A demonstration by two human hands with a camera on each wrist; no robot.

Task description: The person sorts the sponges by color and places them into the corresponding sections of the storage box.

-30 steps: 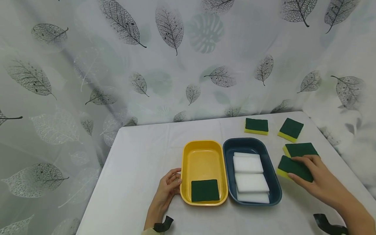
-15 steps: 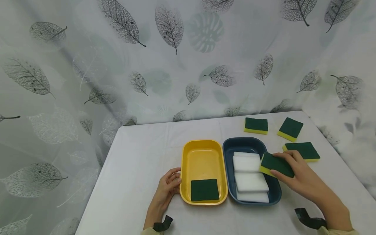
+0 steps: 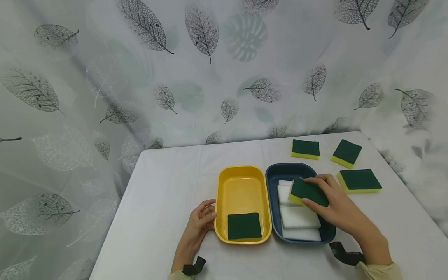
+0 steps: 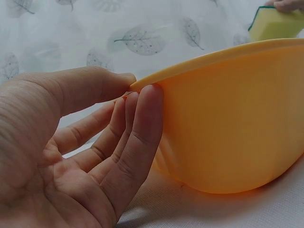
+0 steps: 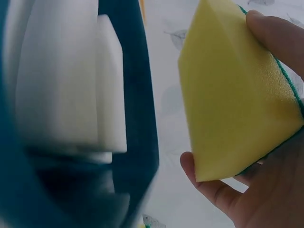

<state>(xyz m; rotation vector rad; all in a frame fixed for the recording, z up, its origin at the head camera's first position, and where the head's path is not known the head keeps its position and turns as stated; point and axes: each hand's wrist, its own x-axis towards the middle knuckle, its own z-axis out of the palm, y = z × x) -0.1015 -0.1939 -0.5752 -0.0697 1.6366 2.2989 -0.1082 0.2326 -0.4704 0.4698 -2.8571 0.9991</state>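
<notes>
My right hand [image 3: 344,212] grips a green-and-yellow scouring sponge [image 3: 309,191] above the blue tray [image 3: 288,170]. In the right wrist view the sponge's yellow side [image 5: 232,99] shows, with thumb and fingers at its edges. Overlapping white foam blocks [image 3: 299,217] lie inside the blue tray. Beside it, touching or nearly so, stands the yellow tray [image 3: 241,194], with one scouring sponge [image 3: 244,226] lying green side up at its near end. My left hand [image 3: 198,223] pinches the yellow tray's left rim, thumb on top and fingertips beneath, as the left wrist view shows.
Three more scouring sponges lie on the white table at the right: one at the back [image 3: 305,148], one at an angle [image 3: 346,153], one nearer [image 3: 359,180]. A leaf-patterned curtain [image 3: 210,77] hangs behind the table.
My right hand has lifted the scouring sponge off the table at the right and carried it left, over the blue tray. The left hand keeps its place on the yellow tray.
</notes>
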